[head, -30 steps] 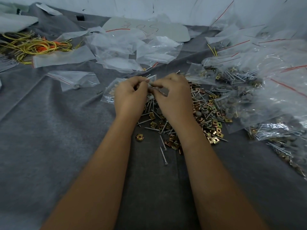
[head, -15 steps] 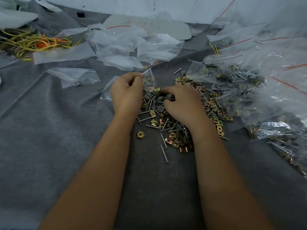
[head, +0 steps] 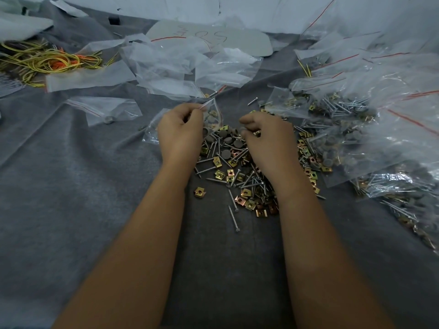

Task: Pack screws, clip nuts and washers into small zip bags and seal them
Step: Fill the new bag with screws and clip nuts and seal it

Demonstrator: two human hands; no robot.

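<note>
A loose heap of silver screws (head: 234,218), brass clip nuts (head: 199,192) and grey round washers (head: 226,154) lies on the grey cloth (head: 71,186) in the middle. My left hand (head: 179,131) pinches the red-striped mouth of a small clear zip bag (head: 211,112), which holds a few parts. My right hand (head: 268,138) is curled over the top of the heap, fingertips down among the washers; what it grips is hidden under the fingers.
Several filled zip bags (head: 356,119) pile up at the right. Empty clear bags (head: 171,65) lie behind the heap, and one bag (head: 107,110) sits at the left. Yellow and orange wire ties (head: 47,62) lie at the far left. A white card (head: 213,39) is at the back.
My right hand has left the bag's mouth and dropped onto the heap of parts. My left hand keeps hold of the bag.
</note>
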